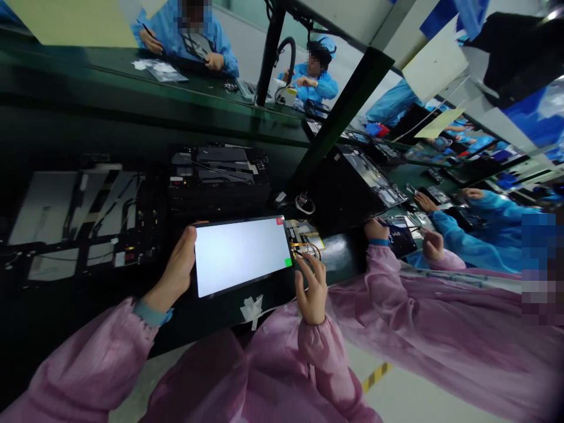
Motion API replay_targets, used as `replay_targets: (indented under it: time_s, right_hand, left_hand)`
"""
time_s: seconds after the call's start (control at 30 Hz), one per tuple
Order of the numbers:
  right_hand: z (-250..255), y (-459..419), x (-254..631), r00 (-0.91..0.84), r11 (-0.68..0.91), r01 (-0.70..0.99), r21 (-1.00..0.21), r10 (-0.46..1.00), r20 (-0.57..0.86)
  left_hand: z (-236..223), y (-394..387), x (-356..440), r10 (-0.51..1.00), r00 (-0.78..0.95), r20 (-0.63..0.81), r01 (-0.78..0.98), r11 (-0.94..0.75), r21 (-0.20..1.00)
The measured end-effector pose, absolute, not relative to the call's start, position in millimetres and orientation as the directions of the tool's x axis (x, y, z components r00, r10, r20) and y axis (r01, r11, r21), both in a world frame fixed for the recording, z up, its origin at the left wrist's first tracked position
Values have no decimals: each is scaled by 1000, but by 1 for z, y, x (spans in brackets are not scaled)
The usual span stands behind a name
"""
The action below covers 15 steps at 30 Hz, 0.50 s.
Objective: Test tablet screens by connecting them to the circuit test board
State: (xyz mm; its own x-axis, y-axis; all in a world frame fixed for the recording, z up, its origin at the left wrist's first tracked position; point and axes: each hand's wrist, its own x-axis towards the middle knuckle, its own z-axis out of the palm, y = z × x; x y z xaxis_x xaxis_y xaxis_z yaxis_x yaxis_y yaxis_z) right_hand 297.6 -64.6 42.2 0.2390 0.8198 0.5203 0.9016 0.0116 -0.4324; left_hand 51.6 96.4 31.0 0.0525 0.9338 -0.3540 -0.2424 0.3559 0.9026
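One lit tablet (241,255) gripped by left hand (174,267), just beside right hand (312,291)

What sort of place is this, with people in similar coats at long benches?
Probably an electronics factory line: co-workers in blue gowns, a lit tablet screen in the left hand, and opened devices on the bench.

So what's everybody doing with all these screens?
A person in a pink smock holds a lit display panel on a dark workbench. Their left hand grips the panel's left edge, and their right hand sits at its right edge, beside gold ribbon cables. A co-worker's hand in a pink sleeve is close by, and a person in a blue smock works nearby.
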Motion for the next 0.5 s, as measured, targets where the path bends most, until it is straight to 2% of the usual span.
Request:
replay_targets:
  time_s: [0.27, 0.5]
  right_hand:
    - [37, -63, 292, 286, 9, 847, -532, 836, 469]
    - [42, -60, 277, 250, 51, 832, -552, 855, 455]
  left_hand:
    - [39, 95, 53, 932, 64, -356, -248, 360, 899]
    - [39, 97, 51, 942, -32, -334, -233, 318, 919]
